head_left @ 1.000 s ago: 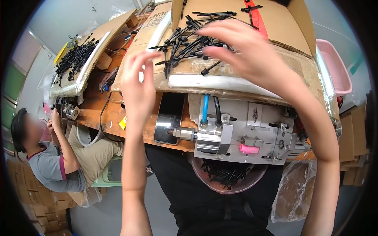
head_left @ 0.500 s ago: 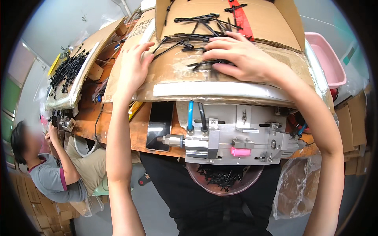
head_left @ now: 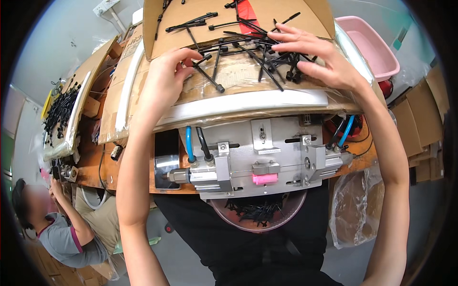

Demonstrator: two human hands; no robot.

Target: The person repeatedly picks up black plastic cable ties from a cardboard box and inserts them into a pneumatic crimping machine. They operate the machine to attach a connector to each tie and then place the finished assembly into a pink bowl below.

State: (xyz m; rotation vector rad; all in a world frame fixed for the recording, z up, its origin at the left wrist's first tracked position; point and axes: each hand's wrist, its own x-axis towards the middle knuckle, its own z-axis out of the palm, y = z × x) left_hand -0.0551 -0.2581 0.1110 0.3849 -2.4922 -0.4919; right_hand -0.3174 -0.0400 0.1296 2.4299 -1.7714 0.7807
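the wooden table [head_left: 90,164] is topped by a broad cardboard-covered board [head_left: 138,86], along whose near edge a white strip [head_left: 253,102] is fixed. a co-worker [head_left: 74,240] in a grey shirt is seated at the far left. an open cardboard box [head_left: 200,8] is set on the far side of the board. nearer the body, a metal fixture [head_left: 245,138] is placed on the table, with blue and black tubes joined to it. a pink basin [head_left: 367,38] is seen beyond the board at the right. under the fixture's near edge, small black pieces [head_left: 257,212] are held in a clear bowl [head_left: 260,229].

the right hand [head_left: 331,64] is spread, its fingertips placed among clustered parts; nothing is seen gripped. the left hand [head_left: 164,81] is half curled, thumb and forefinger parted beside a part; whether it is gripped cannot be told.

black stemmed parts [head_left: 272,76] are strewn between the hands, across board and box. a pink cylinder [head_left: 265,179] is fitted at the fixture's front.
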